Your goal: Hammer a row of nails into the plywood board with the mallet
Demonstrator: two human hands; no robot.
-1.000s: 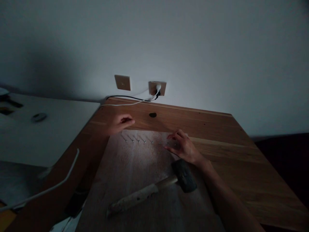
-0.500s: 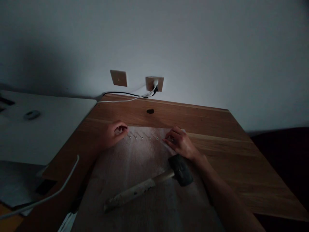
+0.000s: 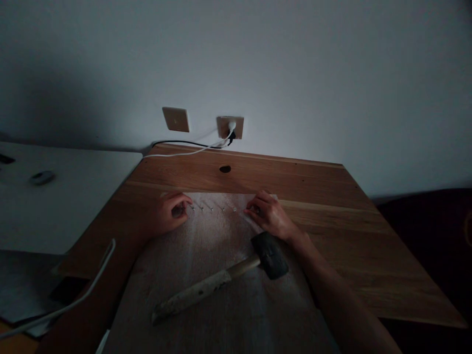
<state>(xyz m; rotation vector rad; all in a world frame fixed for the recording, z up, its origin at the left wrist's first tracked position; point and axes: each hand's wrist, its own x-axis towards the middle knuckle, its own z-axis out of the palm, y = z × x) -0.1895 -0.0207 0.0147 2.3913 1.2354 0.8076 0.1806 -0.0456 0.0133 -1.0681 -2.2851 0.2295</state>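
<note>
A light wooden board (image 3: pixel 206 246) lies before me, with several small nails (image 3: pixel 212 209) standing in a row near its far edge. My left hand (image 3: pixel 173 211) is at the left end of this row, thumb and forefinger curled together around a spot beside the leftmost visible nail. At the row's right end my right hand (image 3: pixel 267 212) pinches with thumb and fingertips. What either pinch holds is too small and dark to tell. Across the board, nearer to me, rests a mallet (image 3: pixel 271 255) with a black head and a pale wooden handle, untouched by both hands.
The board lies on a brown wooden desk (image 3: pixel 354 246) against a wall. A wall socket (image 3: pixel 230 128) holds plugs with white and black cables. To the left, a white table (image 3: pixel 84 196) carries a computer mouse (image 3: pixel 42 178). A white cable (image 3: pixel 92 287) hangs over my left forearm.
My left hand has shifted slightly left and lower around the row's left end. My right hand keeps its place by the right end. The whole view has moved a little.
</note>
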